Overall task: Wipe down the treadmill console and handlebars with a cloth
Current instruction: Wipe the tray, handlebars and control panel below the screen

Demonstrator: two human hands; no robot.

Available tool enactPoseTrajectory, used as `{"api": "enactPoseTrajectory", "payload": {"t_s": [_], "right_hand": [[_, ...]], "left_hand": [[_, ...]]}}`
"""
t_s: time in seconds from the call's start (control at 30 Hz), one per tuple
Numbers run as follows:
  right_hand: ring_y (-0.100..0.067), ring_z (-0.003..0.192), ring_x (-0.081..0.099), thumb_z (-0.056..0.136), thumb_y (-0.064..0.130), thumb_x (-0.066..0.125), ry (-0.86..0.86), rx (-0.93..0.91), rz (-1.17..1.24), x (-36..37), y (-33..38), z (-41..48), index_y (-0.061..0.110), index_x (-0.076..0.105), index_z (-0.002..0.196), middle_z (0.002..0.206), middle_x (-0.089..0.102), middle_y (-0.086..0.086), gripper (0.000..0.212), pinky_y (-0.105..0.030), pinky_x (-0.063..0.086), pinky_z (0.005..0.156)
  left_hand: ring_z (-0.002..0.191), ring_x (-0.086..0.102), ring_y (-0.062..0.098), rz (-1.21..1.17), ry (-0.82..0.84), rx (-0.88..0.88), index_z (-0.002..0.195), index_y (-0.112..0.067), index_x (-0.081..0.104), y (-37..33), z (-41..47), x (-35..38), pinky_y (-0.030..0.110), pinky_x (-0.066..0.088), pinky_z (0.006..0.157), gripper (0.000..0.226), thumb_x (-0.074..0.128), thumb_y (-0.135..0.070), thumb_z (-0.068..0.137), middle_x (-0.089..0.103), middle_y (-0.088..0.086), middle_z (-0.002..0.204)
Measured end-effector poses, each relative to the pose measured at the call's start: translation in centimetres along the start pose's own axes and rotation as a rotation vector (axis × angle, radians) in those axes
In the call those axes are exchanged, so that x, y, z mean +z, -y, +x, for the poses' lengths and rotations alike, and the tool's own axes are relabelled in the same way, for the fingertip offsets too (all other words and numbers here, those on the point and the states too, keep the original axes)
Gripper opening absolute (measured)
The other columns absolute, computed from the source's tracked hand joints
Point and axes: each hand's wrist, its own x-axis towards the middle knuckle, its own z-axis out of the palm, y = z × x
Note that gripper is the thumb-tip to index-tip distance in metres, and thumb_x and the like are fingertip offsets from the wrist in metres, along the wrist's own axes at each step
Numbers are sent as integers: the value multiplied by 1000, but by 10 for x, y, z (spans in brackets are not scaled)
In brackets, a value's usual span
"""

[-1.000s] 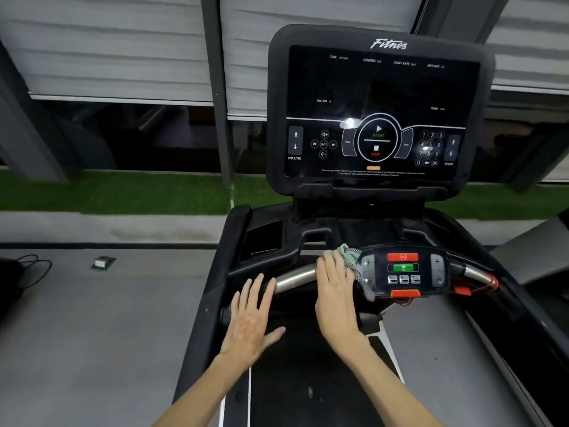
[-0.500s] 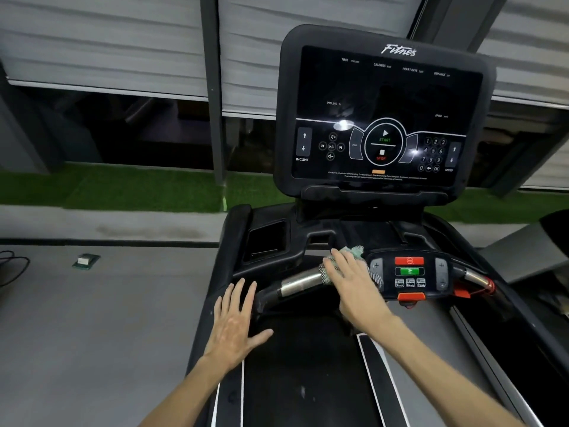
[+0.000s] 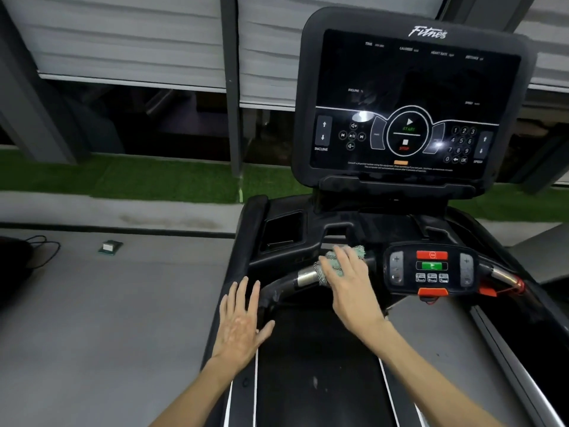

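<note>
The cloth [image 3: 358,251], a green and grey mesh rag, lay bunched on top of the front handlebar [image 3: 308,277], at the inner end of the bar's left chrome section and just left of the control pad [image 3: 432,268]. The right hand [image 3: 351,282] covered most of it. The grip of this hand was released: the fingers lay extended across the cloth and pressed it onto the bar, without curling round it. Cloth edges showed beyond the fingertips and beside the index finger.

The left hand [image 3: 240,318] was positioned near the black bend at the bar's left end, above the left side rail. Its grip was likewise released, fingers straight and spread, holding nothing. Whether the palm touched the rail could not be determined.

The control pad carried one red button, one green button below it and a row of small keys. A red safety clip [image 3: 488,291] with its cord hung just right of the pad, under the right chrome section [image 3: 502,274].

Above the handlebar stood the dark console [image 3: 409,87], marked START, STOP, INCLINE and SPEED, with a number keypad. A recessed tray [image 3: 283,231] sat at its lower left. The black belt [image 3: 317,365] ran beneath both forearms.

On the grey floor [image 3: 123,303] to the left lay a small box [image 3: 109,247] and a black cable [image 3: 40,251].
</note>
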Motion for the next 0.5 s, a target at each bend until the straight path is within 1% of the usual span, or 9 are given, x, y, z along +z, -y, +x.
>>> {"api": "enactPoseTrajectory", "payload": {"t_s": [0.1, 0.17, 0.23, 0.33, 0.4, 0.43, 0.5], "right_hand": [[-34, 130, 47, 54, -1, 81, 114, -218, 21, 10, 32, -8, 14, 60, 129, 139, 51, -16, 80, -46, 43, 104], [-32, 128, 50, 51, 1, 80, 109, -242, -24, 6, 28, -4, 15, 59, 130, 138, 53, -14, 83, -45, 46, 101], [-35, 126, 50, 57, -1, 75, 55, -154, -37, -2, 6, 3, 12, 57, 130, 136, 52, -17, 77, -46, 46, 100], [-39, 129, 42, 72, -1, 69, -25, 78, -57, -9, -19, 1, 7, 51, 133, 138, 46, -23, 64, -47, 41, 102], [-42, 132, 36, 74, -4, 67, -63, 164, -47, -2, -12, 0, 4, 52, 133, 140, 43, -25, 61, -50, 36, 105], [-43, 132, 35, 72, -5, 67, -82, 158, -29, 4, -3, 1, 3, 53, 131, 139, 43, -26, 61, -52, 34, 105], [-42, 132, 36, 71, -3, 70, -48, 29, 4, 16, 17, 4, 4, 55, 130, 138, 45, -24, 61, -53, 33, 107]], "left_hand": [[135, 42, 36, 18, 30, 0, 148, -11, 32, 6, -10, 2, 47, 40, 106, 84, 53, -58, 81, 42, 19, 146], [133, 47, 35, 1, 2, -27, 146, -9, 38, 5, -9, 0, 45, 39, 107, 83, 59, -55, 80, 45, 19, 145], [133, 47, 34, -10, -15, -36, 144, -7, 42, 4, -8, -1, 44, 41, 107, 81, 60, -54, 80, 47, 19, 144], [134, 46, 33, -26, -28, -39, 144, -7, 43, 3, -11, -3, 44, 42, 108, 77, 48, -58, 87, 47, 19, 144], [135, 45, 33, -37, -8, -56, 145, -8, 42, 0, -12, -6, 43, 41, 109, 77, 42, -60, 88, 46, 19, 144], [137, 43, 32, -38, -2, -51, 146, -8, 40, 0, -11, -7, 42, 38, 111, 78, 45, -59, 88, 44, 18, 147], [144, 31, 31, -58, 12, -48, 151, -11, 30, 1, -11, -7, 40, 28, 117, 81, 50, -58, 89, 34, 16, 154]]}}
